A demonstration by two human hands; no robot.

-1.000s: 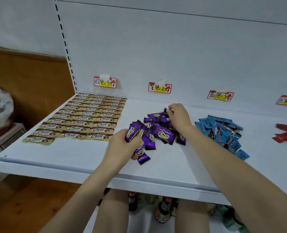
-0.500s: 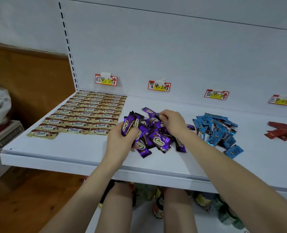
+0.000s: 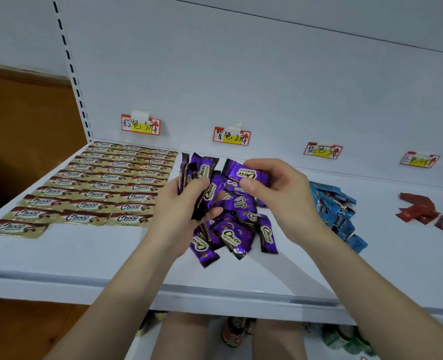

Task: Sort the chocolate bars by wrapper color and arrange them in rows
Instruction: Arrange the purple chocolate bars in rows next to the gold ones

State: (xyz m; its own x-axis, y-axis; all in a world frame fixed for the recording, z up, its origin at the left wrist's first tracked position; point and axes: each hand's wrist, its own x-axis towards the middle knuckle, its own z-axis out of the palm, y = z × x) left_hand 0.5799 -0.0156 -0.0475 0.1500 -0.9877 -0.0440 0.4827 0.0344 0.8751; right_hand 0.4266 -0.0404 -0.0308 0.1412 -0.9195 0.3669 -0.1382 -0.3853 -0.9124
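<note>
Head view: the white shelf (image 3: 90, 258) ends toward the person in a rounded front lip (image 3: 215, 297). A bare strip of shelf runs behind that lip, in front of every group of bars. At the rear the shelf meets a white back panel (image 3: 241, 74) carrying 4 price labels (image 3: 232, 136). On the left it stops at a slotted upright (image 3: 71, 63), with a wooden wall (image 3: 20, 120) beyond.

The gold bars (image 3: 106, 183) lie flat in 3 columns filling the rear left corner, and 1 extra bar sits alone at the front left. The purple pile (image 3: 234, 229) lies loose at mid-shelf, near the right edge of the gold rows.

The left hand (image 3: 181, 211) is raised over the pile's left side, fingers curled round a purple bundle (image 3: 202, 172) that stands fanned upward. The right hand (image 3: 280, 196) pinches 1 single purple bar (image 3: 243, 174) between thumb and fingertips, above the pile and close to the bundle.

The blue bars (image 3: 337, 209) are heaped just right of the right wrist, which partly hides them. The red bars (image 3: 420, 207) lie well apart farther right, with bare shelf between the 2 groups.

Below the lip, blurred goods (image 3: 345, 339) sit on a lower level.
</note>
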